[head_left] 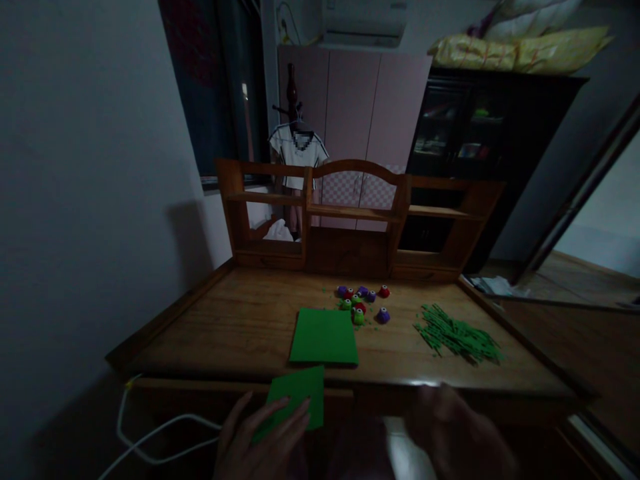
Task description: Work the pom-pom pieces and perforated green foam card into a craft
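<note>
My left hand (263, 443) is low at the frame's bottom, in front of the desk edge, its fingers closed on a small green paper sheet (296, 399). My right hand (460, 433) is beside it at the lower right, blurred and dim, so its fingers cannot be made out. On the wooden desk (240, 327) lies a stack of green paper (325, 335). Behind it sit several small purple, red and green paper punches (361, 302). A heap of thin green paper strips (457, 335) lies to the right.
A wooden shelf unit (350, 220) stands along the desk's back edge. A white cable (150, 433) hangs at the lower left. Behind are a pink wardrobe (370, 107), a dark cabinet (480, 133) and a shirt on a coat stand (297, 150).
</note>
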Demonstrator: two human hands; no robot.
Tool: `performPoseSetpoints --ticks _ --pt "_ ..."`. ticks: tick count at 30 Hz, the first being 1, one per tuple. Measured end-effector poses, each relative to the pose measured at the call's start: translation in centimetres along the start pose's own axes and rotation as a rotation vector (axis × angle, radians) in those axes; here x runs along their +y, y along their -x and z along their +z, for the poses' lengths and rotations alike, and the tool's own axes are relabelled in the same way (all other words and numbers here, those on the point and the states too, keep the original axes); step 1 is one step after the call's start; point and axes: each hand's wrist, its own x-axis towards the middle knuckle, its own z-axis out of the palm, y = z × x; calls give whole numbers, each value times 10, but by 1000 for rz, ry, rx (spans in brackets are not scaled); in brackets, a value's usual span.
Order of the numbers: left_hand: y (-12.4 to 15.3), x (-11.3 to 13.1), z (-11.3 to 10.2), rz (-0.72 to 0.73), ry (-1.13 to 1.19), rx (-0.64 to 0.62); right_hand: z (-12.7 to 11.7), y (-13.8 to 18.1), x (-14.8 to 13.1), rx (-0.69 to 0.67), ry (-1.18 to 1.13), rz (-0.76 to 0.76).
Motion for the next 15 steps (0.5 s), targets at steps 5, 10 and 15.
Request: performPoseSetpoints --ticks 5,10,15 --pt "-5 5 5 148 -3 -4 59 13 11 -151 -325 272" --pt "-9 22 13 268 9 -82 72 16 17 30 -377 383" --pt "-3 34 30 23 163 -36 60 -2 21 115 -321 370"
